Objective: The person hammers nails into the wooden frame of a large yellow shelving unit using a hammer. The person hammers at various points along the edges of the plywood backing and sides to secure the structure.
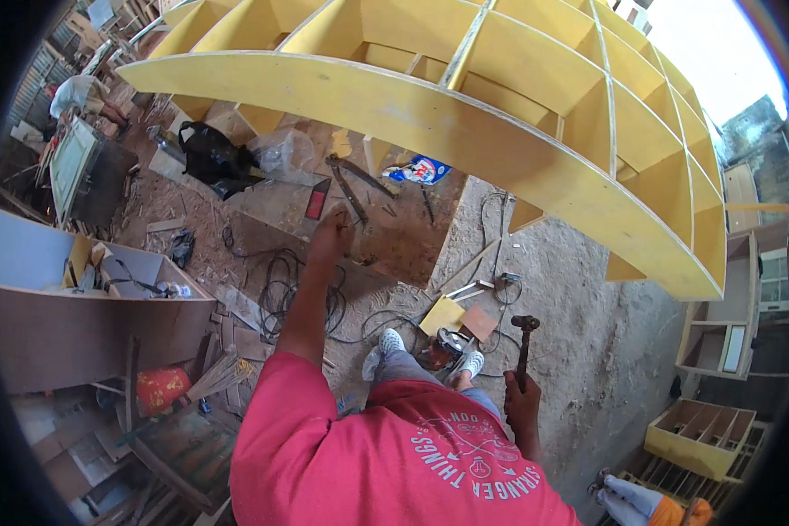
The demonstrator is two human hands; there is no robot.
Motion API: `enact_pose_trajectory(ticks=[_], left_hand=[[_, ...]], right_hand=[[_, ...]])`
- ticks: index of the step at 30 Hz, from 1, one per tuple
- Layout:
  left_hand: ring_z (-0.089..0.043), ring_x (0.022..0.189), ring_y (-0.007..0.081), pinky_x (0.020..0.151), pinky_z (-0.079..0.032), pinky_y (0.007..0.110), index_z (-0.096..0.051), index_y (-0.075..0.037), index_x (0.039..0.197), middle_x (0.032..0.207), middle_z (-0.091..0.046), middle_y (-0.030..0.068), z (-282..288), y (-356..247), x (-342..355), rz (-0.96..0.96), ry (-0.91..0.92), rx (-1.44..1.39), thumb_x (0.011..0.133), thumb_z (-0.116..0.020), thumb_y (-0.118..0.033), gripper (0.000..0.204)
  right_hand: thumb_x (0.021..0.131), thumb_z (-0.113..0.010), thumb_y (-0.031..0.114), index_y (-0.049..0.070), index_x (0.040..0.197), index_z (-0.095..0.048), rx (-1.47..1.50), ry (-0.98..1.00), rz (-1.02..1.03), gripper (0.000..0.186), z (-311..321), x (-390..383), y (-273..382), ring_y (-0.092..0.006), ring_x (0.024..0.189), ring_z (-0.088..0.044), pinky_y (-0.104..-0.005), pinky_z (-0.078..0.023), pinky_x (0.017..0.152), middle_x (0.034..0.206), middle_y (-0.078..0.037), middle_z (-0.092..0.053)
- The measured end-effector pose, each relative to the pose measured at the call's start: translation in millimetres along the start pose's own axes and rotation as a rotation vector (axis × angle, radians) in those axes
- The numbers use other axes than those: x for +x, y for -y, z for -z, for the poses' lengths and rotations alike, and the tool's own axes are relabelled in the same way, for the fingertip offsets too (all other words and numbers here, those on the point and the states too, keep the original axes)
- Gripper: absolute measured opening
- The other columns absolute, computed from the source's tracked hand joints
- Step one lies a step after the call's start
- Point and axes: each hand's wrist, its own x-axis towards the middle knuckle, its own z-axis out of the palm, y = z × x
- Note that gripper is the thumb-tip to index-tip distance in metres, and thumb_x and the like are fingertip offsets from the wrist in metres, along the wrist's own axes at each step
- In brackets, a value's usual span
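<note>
My right hand (523,405) is wrapped around the handle of a hammer (524,344), held upright at my right side with its dark metal head on top. My left hand (331,231) reaches forward over a brown wooden board (394,250), its fingers curled together; anything in them is too small to make out. Just beyond that hand, long dark pincers (349,182) lie with their handles spread. Small nails are scattered near them, and a red rectangular piece (317,200) sits to the left. A blue and white packet (417,169) rests farther back on the board.
A large curved yellow shelf unit (465,123) spans the far side. Black cable (294,294) coils on the dusty floor. By my feet lie a power tool (447,344) and a yellow offcut (442,316). A cabinet (96,337) stands left; other people are at far left and lower right.
</note>
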Motion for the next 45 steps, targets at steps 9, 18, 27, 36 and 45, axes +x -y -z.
enact_pose_trajectory(ticks=[9, 18, 27, 36, 45], left_hand=[[-0.067, 0.098, 0.0178, 0.095, -0.057, 0.039, -0.06, -0.003, 0.127, 0.107, -0.066, 0.0076, 13, -234, -51, 0.185, 0.502, -1.681, 0.104, -0.059, -0.006, 0.024], [-0.068, 0.099, 0.0203, 0.096, -0.057, 0.042, -0.061, -0.004, 0.117, 0.109, -0.067, 0.0097, -34, -304, -80, 0.15, 0.722, -1.766, 0.104, -0.057, -0.006, 0.013], [-0.066, 0.098, 0.0189, 0.097, -0.057, 0.042, -0.06, -0.01, 0.114, 0.107, -0.065, 0.0076, -34, -301, -95, 0.19, 0.838, -1.744, 0.103, -0.064, -0.013, 0.012], [-0.071, 0.099, 0.0232, 0.094, -0.058, 0.04, -0.062, -0.003, 0.114, 0.109, -0.069, 0.0116, -59, -381, -98, 0.109, 1.127, -1.773, 0.104, -0.062, -0.009, 0.012], [-0.071, 0.094, 0.0188, 0.088, -0.059, 0.036, -0.062, -0.002, 0.109, 0.104, -0.07, 0.0107, -125, -549, -149, -0.231, 1.041, -1.356, 0.099, -0.069, -0.005, 0.014]], right_hand=[[0.1, -0.072, 0.028, 0.003, 0.1, -0.071, -0.042, -0.14, 0.096, 0.025, 26, 2, -22, -0.0067, 0.045, -0.047, -0.0288, -0.035, 0.042, 0.061, 0.004, -0.054], [0.1, -0.073, 0.03, 0.003, 0.102, -0.07, 0.103, -0.188, 0.0, 0.028, 75, -4, -61, -0.0061, 0.051, -0.045, -0.0282, -0.035, 0.047, 0.064, 0.005, -0.054], [0.101, -0.071, 0.029, 0.005, 0.102, -0.07, 0.244, -0.248, -0.123, 0.024, 80, -11, -63, -0.0072, 0.049, -0.048, -0.0289, -0.036, 0.045, 0.063, 0.004, -0.053], [0.107, -0.063, 0.028, 0.006, 0.115, -0.06, 0.508, -0.303, -0.037, 0.023, 91, -17, -60, -0.0071, 0.046, -0.047, -0.0266, -0.034, 0.04, 0.067, 0.002, -0.054], [0.107, -0.063, 0.027, 0.007, 0.12, -0.062, 0.654, -0.36, 0.143, 0.024, 215, 35, -113, -0.0052, 0.051, -0.047, -0.0248, -0.036, 0.045, 0.07, 0.004, -0.053]])
